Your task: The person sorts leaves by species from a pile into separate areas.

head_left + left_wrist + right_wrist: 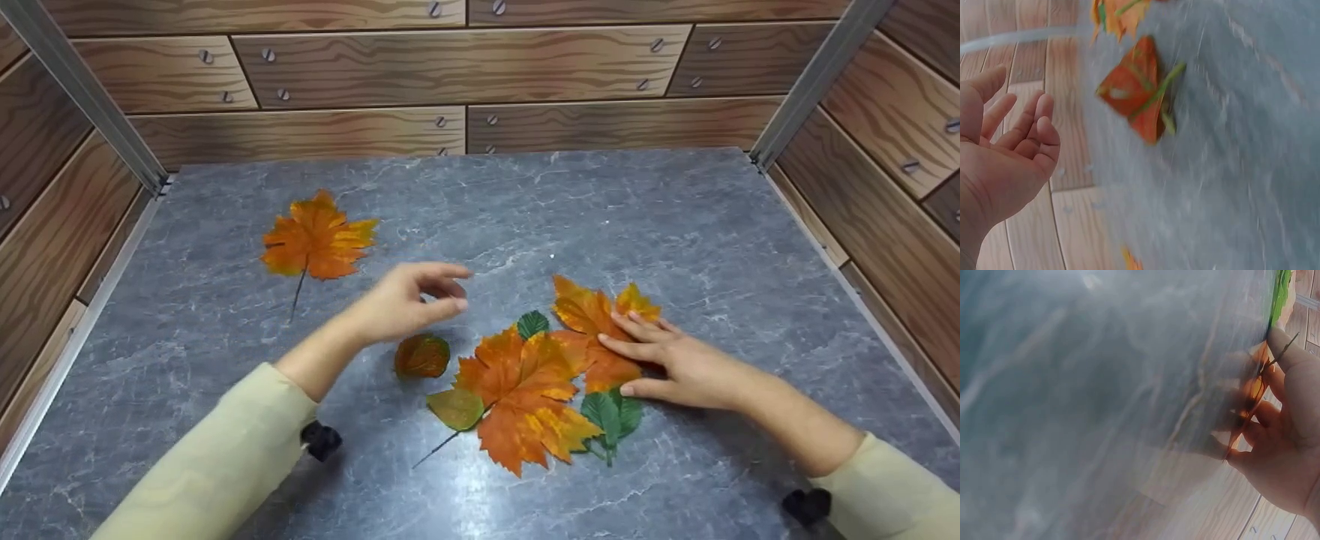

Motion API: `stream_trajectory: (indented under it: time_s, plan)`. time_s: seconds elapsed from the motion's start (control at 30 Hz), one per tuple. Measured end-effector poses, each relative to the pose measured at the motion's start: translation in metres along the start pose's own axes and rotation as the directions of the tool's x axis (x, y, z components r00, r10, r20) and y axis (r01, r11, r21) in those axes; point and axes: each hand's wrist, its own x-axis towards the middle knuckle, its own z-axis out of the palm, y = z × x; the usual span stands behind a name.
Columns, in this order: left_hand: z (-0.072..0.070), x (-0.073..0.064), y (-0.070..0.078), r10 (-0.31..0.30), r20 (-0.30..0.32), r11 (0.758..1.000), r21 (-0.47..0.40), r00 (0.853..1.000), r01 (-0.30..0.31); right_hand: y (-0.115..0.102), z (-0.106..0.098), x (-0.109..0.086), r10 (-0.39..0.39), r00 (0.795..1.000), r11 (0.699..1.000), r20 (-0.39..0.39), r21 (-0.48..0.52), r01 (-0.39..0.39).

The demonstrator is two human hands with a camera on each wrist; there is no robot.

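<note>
Lone orange maple leaf at ten o'clock of counter (yellowish toward its three o'clock). Left hand in air above counter, fingers loosely curled, thumb apart. Small brown leaf at its six o'clock. Large maple leaf near counter's five o'clock, yellow-green leaf at its nine. Right maple leaf at counter's three o'clock; right hand rests on it, fingers spread.
</note>
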Motion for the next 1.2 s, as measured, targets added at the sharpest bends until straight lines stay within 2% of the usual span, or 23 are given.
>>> stream_trajectory:
  time_s: [0.17, 0.33, 0.43, 0.7, 0.8, 1.0, 1.2]
  plan:
    - [0.017, 0.012, -0.001, 0.001, 0.119, 1.0, 0.0, 0.993, -0.001, 0.001, 0.0, 0.001, -0.006, 1.0, 1.0, -0.005, -0.005, 0.006]
    - [0.03, 0.022, -0.003, -0.019, 0.191, 1.0, -0.009, 0.981, 0.021, 0.001, 0.001, 0.001, -0.005, 1.0, 1.0, -0.003, -0.009, 0.005]
    - [0.036, 0.026, -0.005, -0.052, 0.226, 0.998, -0.009, 0.973, 0.055, 0.001, 0.001, 0.0, -0.002, 1.0, 1.0, -0.004, -0.01, 0.002]
    - [0.043, 0.033, -0.01, -0.137, 0.289, 0.991, 0.034, 0.948, 0.133, 0.001, 0.002, 0.0, 0.004, 1.0, 1.0, -0.007, -0.001, -0.004]
    - [0.045, 0.035, -0.012, -0.143, 0.31, 0.99, 0.057, 0.94, 0.131, 0.001, 0.001, 0.0, 0.004, 1.0, 1.0, -0.007, -0.001, -0.004]
    - [0.046, 0.036, -0.017, -0.123, 0.335, 0.99, 0.104, 0.934, 0.093, 0.001, 0.001, 0.0, 0.007, 1.0, 1.0, -0.005, -0.011, -0.007]
    - [0.046, 0.034, -0.019, -0.154, 0.355, 0.985, 0.131, 0.922, 0.114, -0.001, 0.001, 0.001, 0.014, 1.0, 1.0, 0.0, -0.012, -0.014]
